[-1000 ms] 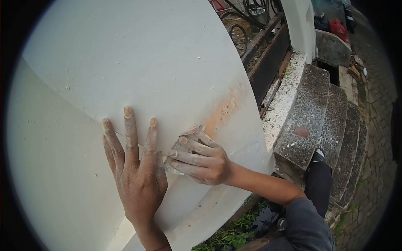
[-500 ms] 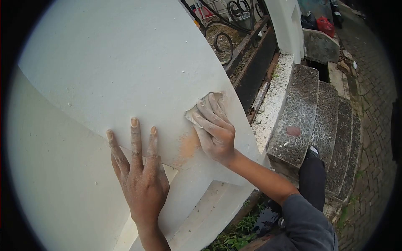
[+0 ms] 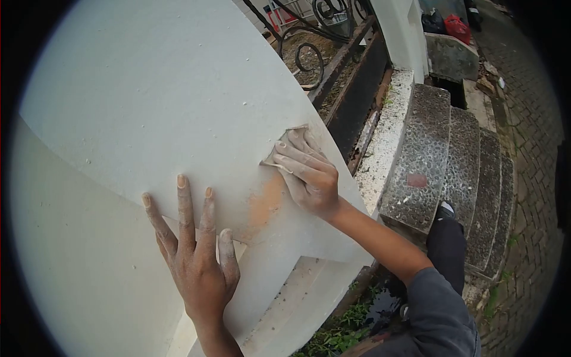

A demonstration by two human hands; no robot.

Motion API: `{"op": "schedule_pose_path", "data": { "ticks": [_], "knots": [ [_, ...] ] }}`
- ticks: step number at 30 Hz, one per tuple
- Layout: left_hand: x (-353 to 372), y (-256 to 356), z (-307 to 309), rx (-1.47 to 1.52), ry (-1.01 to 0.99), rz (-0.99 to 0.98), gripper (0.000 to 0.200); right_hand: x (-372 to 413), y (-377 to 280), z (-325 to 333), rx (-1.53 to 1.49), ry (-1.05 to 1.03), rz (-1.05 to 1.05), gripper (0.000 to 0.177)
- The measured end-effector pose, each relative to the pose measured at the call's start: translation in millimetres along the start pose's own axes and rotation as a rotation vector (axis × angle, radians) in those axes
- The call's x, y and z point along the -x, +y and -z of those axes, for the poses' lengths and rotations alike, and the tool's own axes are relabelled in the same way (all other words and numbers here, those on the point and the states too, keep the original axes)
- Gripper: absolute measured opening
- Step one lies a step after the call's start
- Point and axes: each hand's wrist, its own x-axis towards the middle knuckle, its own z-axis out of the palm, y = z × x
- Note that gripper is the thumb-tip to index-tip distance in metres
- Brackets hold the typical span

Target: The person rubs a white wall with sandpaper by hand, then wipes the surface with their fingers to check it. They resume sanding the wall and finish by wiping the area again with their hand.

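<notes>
My right hand (image 3: 306,172), dusted white, presses a folded sheet of what looks like sandpaper (image 3: 275,156) flat against the white wall (image 3: 172,77). Most of the sheet is hidden under my fingers. Just below and left of that hand, an orange-tan patch (image 3: 266,202) shows on the wall's surface. My left hand (image 3: 199,256) lies against the wall with its fingers spread, left of the patch, and it holds nothing. Its fingertips are dusty too. Small white specks dot the wall above both hands.
Beyond the wall's edge stands a black iron gate (image 3: 348,83) with scrollwork. Pebbled steps (image 3: 425,149) descend on the right to a paved lane (image 3: 535,208). Green plants (image 3: 336,330) grow below the wall. Red and black bags (image 3: 457,28) sit at the upper right.
The sheet and my right hand have shifted slightly against the wall, showing more of the orange-tan patch. My left thumb now sticks out to the side. The view has shifted a little.
</notes>
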Motion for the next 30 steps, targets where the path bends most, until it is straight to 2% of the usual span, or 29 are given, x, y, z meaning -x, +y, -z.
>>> {"op": "schedule_pose_path", "data": {
  "ticks": [2, 4, 5, 8, 9, 10, 12, 14, 15, 18, 19, 20, 22, 24, 28, 29, 30],
  "knots": [
    [3.4, 1.4, 1.7, 0.005, -0.027, 0.012, 0.049, -12.6, -5.2, 2.9, -0.033, 0.046, -0.159, 0.019],
    [0.2, 2.7, 2.9, 0.008, -0.03, 0.021, 0.049, 10.7, -41.9, -15.2, 0.065, -0.022, 0.026, 0.02],
    [-0.5, 2.4, 1.6, 0.015, -0.015, 0.015, 0.049, 24.2, -65.0, -15.8, -0.126, -0.186, 0.121, 0.021],
    [1.1, -0.4, -0.5, 0.031, -0.003, -0.003, 0.049, 17.3, -31.8, -4.5, -0.053, -0.216, 0.241, 0.02],
    [0.5, 0.6, 0.3, 0.038, -0.004, 0.0, 0.049, 1.8, -9.4, -1.3, 0.076, -0.061, 0.179, 0.02],
    [1.3, 0.7, 1.4, 0.049, -0.01, 0.008, 0.049, -10.8, 5.8, 2.2, -0.003, 0.048, -0.091, 0.021],
    [4.1, 0.6, 4.8, 0.043, -0.034, 0.012, 0.05, -9.2, -12.8, -8.7, 0.071, 0.109, -0.076, 0.018],
    [-0.5, 0.8, 3.0, 0.038, -0.01, -0.001, 0.05, 16.1, -62.6, -12.7, -0.153, -0.211, 0.16, 0.02],
    [0.1, -0.3, 1.8, 0.035, -0.001, -0.012, 0.05, 26.1, -66.9, -14.2, -0.184, -0.326, 0.262, 0.019],
    [1.3, -0.6, 3.8, 0.042, -0.004, -0.025, 0.049, -3.2, -15.6, 4.4, 0.067, -0.109, 0.235, 0.021],
    [1.9, -0.4, 4.7, 0.052, -0.01, -0.016, 0.048, -14.7, 8.9, 7.3, 0.099, 0.038, 0.071, 0.019],
    [3.0, -1.0, 5.0, 0.054, -0.015, -0.018, 0.048, -32.5, 15.3, 17.5, -0.06, 0.044, -0.16, 0.019],
    [1.4, 0.2, 4.9, 0.063, -0.009, -0.015, 0.048, -14.1, -5.3, -3.7, 0.184, 0.109, 0.029, 0.018],
    [0.4, -1.0, 1.0, 0.058, 0.011, -0.021, 0.048, 8.1, -54.4, -2.7, -0.111, -0.229, 0.2, 0.017],
    [2.1, 0.8, 1.4, 0.049, -0.013, -0.007, 0.049, -12.1, 5.5, 11.8, 0.078, -0.03, 0.108, 0.018],
    [0.9, 1.0, 1.7, 0.05, -0.023, -0.003, 0.048, -25.6, 14.4, 17.4, -0.033, 0.069, -0.176, 0.018],
    [0.9, 2.9, 2.2, 0.056, -0.04, 0.01, 0.048, -20.7, 7.3, 12.9, 0.025, 0.064, -0.116, 0.018]
  ]
}}
